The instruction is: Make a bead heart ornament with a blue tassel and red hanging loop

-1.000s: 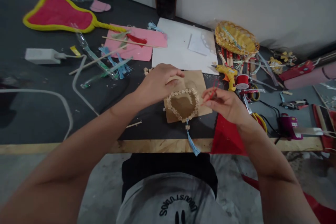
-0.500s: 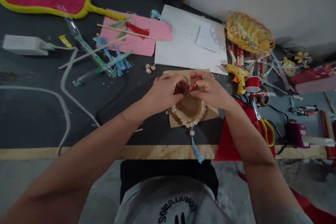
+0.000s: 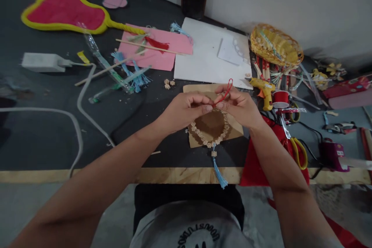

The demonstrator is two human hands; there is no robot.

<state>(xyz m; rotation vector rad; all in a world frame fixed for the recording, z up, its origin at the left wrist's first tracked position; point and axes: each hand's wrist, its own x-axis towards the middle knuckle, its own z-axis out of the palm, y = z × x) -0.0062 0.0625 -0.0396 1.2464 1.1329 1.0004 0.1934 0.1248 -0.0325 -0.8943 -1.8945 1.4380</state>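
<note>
Red thin looped cord [image 3: 223,99] is pinched at its base between left hand [image 3: 186,111] and right hand [image 3: 240,104]; its long axis slants away rightward, loop end nearer the right; beige flower-bead ring [image 3: 209,144] sits nearward of both, over flat brown card [image 3: 236,130].

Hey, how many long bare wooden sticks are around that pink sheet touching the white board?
2: one stick lies across the pink sheet; another stick slants down leftward from it. More could be hidden.
</note>
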